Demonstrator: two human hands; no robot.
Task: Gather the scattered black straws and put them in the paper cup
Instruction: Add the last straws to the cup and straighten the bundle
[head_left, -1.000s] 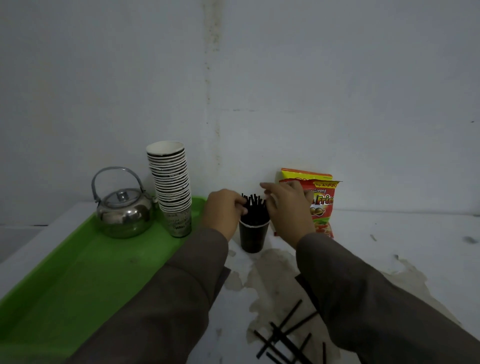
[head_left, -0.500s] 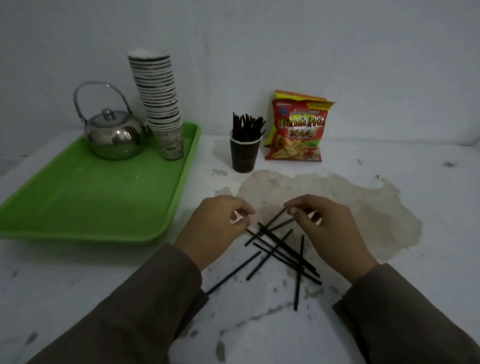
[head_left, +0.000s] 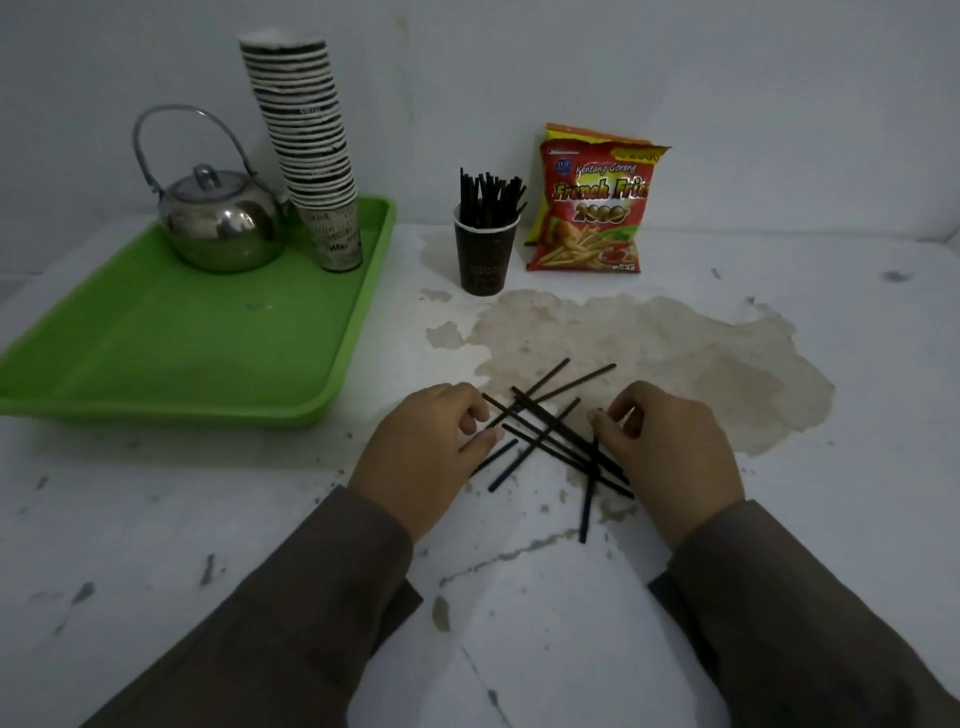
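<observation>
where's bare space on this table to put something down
Free: the near half of the green tray, in front of the kettle and cup stack; the tabletop right of the snack bag; the table below the tray. Crowded: the loose straws between left hand and right hand.

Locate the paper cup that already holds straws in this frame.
In the head view the paper cup stands upright on the white table near the back wall, between the green tray on its left and the snack bag on its right.
</observation>
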